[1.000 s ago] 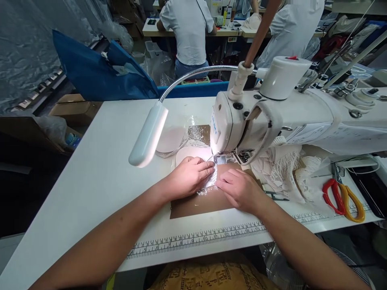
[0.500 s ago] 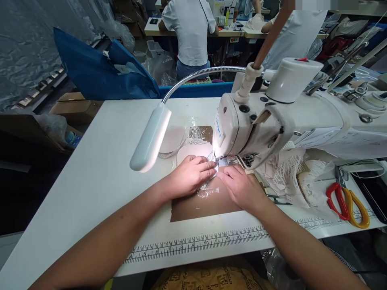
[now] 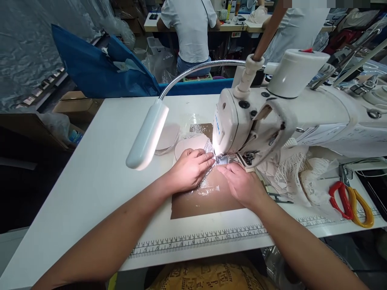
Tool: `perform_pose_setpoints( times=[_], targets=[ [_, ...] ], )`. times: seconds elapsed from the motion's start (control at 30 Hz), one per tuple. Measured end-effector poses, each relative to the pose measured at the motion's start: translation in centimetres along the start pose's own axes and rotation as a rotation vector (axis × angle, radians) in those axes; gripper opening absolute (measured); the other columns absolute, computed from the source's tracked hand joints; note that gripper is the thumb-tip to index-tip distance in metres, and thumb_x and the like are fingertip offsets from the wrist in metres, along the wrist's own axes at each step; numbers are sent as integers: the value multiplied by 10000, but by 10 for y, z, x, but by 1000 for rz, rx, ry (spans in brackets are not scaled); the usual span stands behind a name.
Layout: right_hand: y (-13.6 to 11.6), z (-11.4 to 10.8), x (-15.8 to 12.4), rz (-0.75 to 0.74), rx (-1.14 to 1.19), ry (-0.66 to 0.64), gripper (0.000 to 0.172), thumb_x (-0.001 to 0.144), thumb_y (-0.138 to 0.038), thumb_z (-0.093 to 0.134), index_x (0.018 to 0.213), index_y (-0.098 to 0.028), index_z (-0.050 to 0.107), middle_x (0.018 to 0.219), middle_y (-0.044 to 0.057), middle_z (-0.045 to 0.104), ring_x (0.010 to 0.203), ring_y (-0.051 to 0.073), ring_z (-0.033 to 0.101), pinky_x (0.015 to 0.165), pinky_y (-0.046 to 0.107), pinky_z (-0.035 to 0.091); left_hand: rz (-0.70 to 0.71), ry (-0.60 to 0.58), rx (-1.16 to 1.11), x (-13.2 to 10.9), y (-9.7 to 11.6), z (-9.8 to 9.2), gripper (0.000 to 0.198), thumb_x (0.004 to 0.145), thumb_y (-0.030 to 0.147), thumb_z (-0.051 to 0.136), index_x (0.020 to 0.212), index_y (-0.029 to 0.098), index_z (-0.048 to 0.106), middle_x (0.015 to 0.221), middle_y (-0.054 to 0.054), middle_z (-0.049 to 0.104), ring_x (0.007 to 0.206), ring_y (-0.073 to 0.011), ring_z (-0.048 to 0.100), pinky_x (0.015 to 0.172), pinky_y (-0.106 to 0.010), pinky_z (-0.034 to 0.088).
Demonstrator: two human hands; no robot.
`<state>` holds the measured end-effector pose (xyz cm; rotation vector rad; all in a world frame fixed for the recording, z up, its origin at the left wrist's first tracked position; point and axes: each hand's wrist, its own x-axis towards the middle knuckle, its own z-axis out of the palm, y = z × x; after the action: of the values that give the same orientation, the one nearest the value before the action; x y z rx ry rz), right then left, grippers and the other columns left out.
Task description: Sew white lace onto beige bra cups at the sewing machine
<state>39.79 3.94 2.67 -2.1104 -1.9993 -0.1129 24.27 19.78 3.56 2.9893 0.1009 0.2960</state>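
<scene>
Pink fabric (image 3: pixel 190 142) touches the left hand (image 3: pixel 191 169), right hand (image 3: pixel 242 182) nearby, each grip half-curled, any hold impossible to tell.

From the left hand (image 3: pixel 193 169), open counter (image 3: pixel 90 173) stretches toward nine o'clock — lamp head (image 3: pixel 147 137) overhanging at ten, sewing machine (image 3: pixel 231 121) blocking one.

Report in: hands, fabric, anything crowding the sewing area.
Left hand on pale fabric, beside machine head. Right hand over brown sheet, grip unclear. Lace pile close at right; scissors farther right.
</scene>
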Motion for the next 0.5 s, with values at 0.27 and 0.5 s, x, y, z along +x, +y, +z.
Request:
perform_pose_setpoints(
  times=[0.27, 0.5],
  targets=[
    [7, 0, -5, -54, 62, 49, 377, 889, -139, 448, 1202, -207, 646, 857, 37, 686, 688, 169, 564, 582, 274, 370, -72, -75, 116, -2, 5, -11, 435, 966, 376, 411, 1321, 147, 516, 1283, -161, 570, 1193, -341, 448, 809, -398, 392],
    [10, -7, -8, 6, 86, 1, 299, 924, -197, 467, 1133, -199, 681, 894, 72, 721, 782, 202, 642, 664, 291, 430, -89, -257, -74, -13, 24, -41, 567, 837, 552, 586, 1213, 128, 582, 1210, -138, 598, 994, -281, 578, 757, -350, 489]
  ],
)
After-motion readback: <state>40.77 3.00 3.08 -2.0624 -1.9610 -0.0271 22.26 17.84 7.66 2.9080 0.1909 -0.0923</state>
